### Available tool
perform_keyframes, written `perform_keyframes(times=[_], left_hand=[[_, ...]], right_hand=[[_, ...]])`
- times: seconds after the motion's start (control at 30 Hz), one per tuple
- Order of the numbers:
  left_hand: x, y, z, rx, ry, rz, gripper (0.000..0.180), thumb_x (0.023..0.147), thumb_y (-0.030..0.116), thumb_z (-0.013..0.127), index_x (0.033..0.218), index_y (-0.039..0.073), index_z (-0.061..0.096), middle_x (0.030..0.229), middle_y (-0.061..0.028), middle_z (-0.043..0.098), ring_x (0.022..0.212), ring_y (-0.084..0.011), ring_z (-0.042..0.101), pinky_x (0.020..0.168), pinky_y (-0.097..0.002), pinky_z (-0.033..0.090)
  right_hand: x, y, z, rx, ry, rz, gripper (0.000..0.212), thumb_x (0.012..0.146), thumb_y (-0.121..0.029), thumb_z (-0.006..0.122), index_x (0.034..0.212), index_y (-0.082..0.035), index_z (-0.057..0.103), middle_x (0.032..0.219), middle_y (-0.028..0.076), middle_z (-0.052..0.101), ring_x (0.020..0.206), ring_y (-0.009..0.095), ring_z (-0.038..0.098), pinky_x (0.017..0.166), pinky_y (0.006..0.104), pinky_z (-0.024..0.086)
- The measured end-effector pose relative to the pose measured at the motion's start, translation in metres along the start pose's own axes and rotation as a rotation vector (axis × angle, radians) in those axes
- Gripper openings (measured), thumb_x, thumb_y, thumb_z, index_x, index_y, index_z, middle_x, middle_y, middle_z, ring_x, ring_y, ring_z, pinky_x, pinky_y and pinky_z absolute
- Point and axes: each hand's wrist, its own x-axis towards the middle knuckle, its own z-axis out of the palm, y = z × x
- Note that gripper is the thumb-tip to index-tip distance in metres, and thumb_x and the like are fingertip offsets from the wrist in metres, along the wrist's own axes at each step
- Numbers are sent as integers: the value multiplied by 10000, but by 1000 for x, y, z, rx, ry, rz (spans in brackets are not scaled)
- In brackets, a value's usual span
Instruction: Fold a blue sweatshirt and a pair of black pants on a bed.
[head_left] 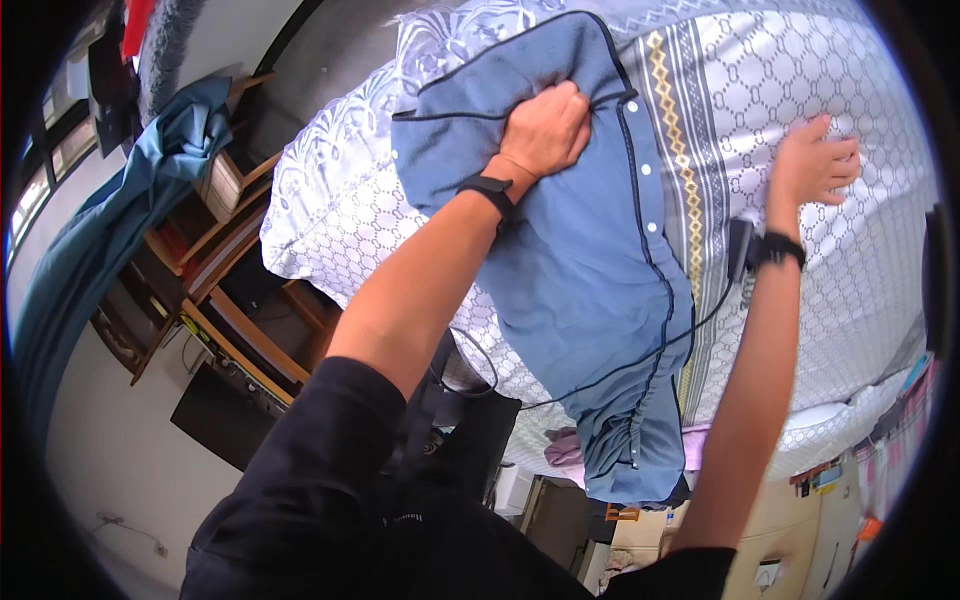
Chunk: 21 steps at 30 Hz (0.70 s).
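A long blue garment (580,270) with black piping and white snap buttons lies spread on the bed (800,60). Its lower end is gathered and hangs at the bed's near edge. My left hand (548,130) is closed in a fist on the upper part of the garment, and the cloth creases around it. Off to the right, my right hand (815,165) is held over the patterned bedspread, holding nothing, its fingers apart. A small black device (740,245) sits by my right wrist, and its thin black cable (655,350) crosses the garment towards my body.
On the left stand wooden furniture (240,320) and a blue curtain (150,170). A pink cloth (566,447) lies at the near bed edge, partly under the garment. Beyond the near edge, a pale cabinet (790,515) shows at the lower right.
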Motion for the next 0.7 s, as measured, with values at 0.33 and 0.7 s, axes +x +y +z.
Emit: perform_keyframes(times=[0.33, 0.7], left_hand=[[5, 16, -14, 17, -21, -87, 139, 746, 54, 634, 854, 52, 547, 749, -101, 535, 653, -267, 579, 558, -352, 462], [73, 27, -104, -13, 106, -406, 46, 861, 31, 583, 892, 15, 554, 607, -92, 547, 495, -199, 504, 475, -305, 383]], right_hand=[[-13, -8, 36, -137, 185, 6, 473, 870, -301, 438, 1233, 2, 419, 1249, 156, 417, 1195, 318, 384, 997, 498, 233], [-12, -2, 40, -115, 181, 17, 455, 885, -313, 395, 1232, -18, 405, 1255, 142, 402, 1187, 312, 357, 982, 484, 225]])
